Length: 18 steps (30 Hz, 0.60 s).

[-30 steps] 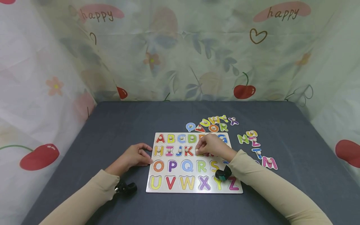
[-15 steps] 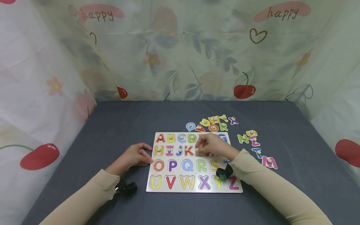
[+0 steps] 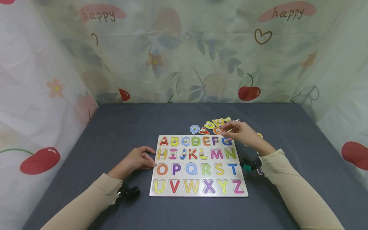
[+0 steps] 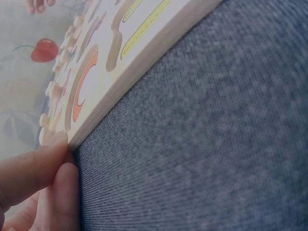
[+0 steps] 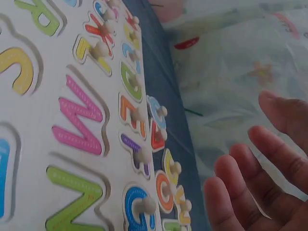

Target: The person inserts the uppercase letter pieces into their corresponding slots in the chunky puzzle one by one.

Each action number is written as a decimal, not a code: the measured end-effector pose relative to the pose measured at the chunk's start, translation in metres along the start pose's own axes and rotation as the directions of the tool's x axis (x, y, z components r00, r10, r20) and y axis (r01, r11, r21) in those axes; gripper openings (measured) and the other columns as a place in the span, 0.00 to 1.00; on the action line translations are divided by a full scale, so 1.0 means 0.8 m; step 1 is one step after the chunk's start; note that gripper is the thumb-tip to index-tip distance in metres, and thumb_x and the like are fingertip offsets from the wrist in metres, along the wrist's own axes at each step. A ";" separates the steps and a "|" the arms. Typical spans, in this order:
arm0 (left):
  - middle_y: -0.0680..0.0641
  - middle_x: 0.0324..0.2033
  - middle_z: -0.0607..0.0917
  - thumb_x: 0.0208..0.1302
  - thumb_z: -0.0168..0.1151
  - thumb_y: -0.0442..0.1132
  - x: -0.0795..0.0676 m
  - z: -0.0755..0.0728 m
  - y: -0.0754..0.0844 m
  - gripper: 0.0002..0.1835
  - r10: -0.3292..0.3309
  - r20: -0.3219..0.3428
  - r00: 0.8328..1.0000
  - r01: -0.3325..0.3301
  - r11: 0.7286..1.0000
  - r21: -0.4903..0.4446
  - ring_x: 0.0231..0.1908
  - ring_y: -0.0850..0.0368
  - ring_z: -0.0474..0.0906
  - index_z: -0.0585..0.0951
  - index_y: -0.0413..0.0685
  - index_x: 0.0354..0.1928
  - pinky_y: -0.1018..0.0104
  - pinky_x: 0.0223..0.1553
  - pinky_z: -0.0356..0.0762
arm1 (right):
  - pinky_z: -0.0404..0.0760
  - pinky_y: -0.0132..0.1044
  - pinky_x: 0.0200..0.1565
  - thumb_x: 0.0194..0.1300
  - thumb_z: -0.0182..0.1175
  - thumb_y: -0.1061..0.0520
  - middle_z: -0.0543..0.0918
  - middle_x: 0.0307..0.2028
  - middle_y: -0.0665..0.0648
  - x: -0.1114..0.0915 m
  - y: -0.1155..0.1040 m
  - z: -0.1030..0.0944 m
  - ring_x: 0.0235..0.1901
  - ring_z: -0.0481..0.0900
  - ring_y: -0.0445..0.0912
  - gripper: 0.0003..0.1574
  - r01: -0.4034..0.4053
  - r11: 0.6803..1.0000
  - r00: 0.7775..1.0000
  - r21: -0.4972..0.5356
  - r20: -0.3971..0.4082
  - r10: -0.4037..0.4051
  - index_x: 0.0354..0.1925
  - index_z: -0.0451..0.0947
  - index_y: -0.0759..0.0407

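The white alphabet puzzle board (image 3: 184, 162) lies flat on the table. Knobbed letters fill its top row and the second row through the yellow L (image 3: 203, 154); recesses such as the pink M recess (image 3: 217, 154) hold no piece. At the left edge, my left hand (image 3: 141, 158) touches the board with its thumb and index fingertips; in the left wrist view the thumb (image 4: 33, 168) meets the board's side. My right hand (image 3: 242, 134) hovers over the board's far right corner near the loose orange O (image 3: 217, 130). Its fingers are spread, holding nothing in the right wrist view.
Behind the board lie more loose knobbed letters, among them a blue Q (image 3: 194, 129), a red V (image 3: 204, 131) and a yellow W (image 3: 218, 122). My right hand and forearm mostly cover the pieces on the right. A patterned curtain (image 3: 184, 64) surrounds the dark table (image 3: 126, 121).
My right hand has left the yellow L, which now shows seated in its recess. It has moved right and away toward the loose letters. The left hand has stayed at the board's edge.
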State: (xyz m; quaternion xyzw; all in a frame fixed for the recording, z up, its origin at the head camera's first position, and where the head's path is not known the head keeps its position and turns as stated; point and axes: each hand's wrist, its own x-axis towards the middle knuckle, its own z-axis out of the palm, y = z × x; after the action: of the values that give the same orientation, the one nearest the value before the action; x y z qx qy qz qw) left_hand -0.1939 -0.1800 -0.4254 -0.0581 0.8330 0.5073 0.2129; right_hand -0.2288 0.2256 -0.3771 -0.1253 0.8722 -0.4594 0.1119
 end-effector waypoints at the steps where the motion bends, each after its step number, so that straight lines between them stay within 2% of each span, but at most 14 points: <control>1: 0.48 0.24 0.85 0.50 0.73 0.28 0.001 0.000 -0.001 0.27 -0.001 -0.002 1.000 0.001 1.000 0.001 0.27 0.60 0.82 0.74 0.37 0.53 0.67 0.30 0.81 | 0.81 0.50 0.48 0.66 0.62 0.48 0.78 0.50 0.62 -0.004 0.004 -0.004 0.46 0.79 0.60 0.27 -0.001 1.000 1.000 0.007 -0.005 0.001 0.57 0.75 0.63; 7: 0.48 0.24 0.85 0.50 0.73 0.28 0.001 0.000 0.000 0.27 -0.011 -0.010 1.000 0.011 1.000 0.007 0.27 0.60 0.82 0.74 0.38 0.53 0.67 0.30 0.81 | 0.80 0.47 0.50 0.66 0.61 0.44 0.77 0.58 0.64 -0.028 0.031 -0.019 0.51 0.79 0.58 0.33 -0.046 0.998 0.997 0.032 -0.053 0.047 0.62 0.70 0.62; 11: 0.48 0.24 0.85 0.50 0.73 0.28 0.000 0.000 0.001 0.27 -0.008 0.000 1.000 0.008 1.000 0.002 0.27 0.60 0.82 0.74 0.38 0.53 0.67 0.30 0.81 | 0.80 0.42 0.48 0.66 0.59 0.40 0.78 0.57 0.62 -0.045 0.051 -0.026 0.49 0.80 0.54 0.35 -0.084 0.996 0.992 0.005 -0.096 0.084 0.62 0.70 0.59; 18: 0.48 0.24 0.85 0.50 0.73 0.28 -0.002 0.001 0.001 0.27 -0.009 -0.004 1.000 0.009 1.000 -0.002 0.26 0.60 0.82 0.74 0.38 0.53 0.67 0.30 0.81 | 0.80 0.33 0.43 0.70 0.55 0.41 0.77 0.56 0.64 -0.070 0.075 -0.053 0.44 0.82 0.45 0.33 -0.096 0.995 0.977 -0.041 -0.194 0.086 0.62 0.69 0.61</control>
State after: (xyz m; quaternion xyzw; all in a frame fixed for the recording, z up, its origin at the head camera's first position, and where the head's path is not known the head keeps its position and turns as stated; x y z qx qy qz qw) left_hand -0.1928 -0.1793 -0.4242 -0.0633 0.8326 0.5072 0.2133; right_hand -0.1963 0.3094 -0.3991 -0.0432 0.8949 -0.4419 0.0451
